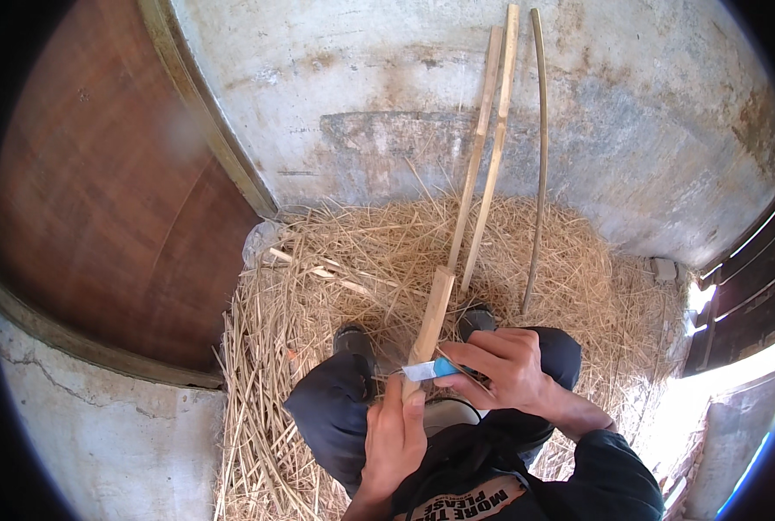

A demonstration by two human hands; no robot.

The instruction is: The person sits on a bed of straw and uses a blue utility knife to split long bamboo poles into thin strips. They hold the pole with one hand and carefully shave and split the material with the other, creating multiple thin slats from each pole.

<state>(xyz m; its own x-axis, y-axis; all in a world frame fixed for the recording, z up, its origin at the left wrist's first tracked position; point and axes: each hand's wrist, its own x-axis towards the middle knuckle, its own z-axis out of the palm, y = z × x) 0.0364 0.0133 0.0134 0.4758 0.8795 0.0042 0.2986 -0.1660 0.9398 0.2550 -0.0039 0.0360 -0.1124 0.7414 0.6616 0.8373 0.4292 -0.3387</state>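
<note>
A short, pale wooden stick [432, 321], broader at its far end, points away from me between my knees. My left hand [396, 438] is closed around its near end, thumb lying along the wood. In my right hand [505, 369] is a utility knife [445, 367] with a blue handle. Its blade is out and lies across the stick, just beyond my left fingertips. Whether the edge bites into the wood I cannot tell.
Straw and wood shavings [270, 417] cover the floor around my shoes. Two pale wooden strips [489, 165] and a thin darker stick [542, 156] lean on the stained wall [361, 78]. A brown door panel [127, 191] stands left; dark slats [748, 286] are at right, near a small block [664, 269].
</note>
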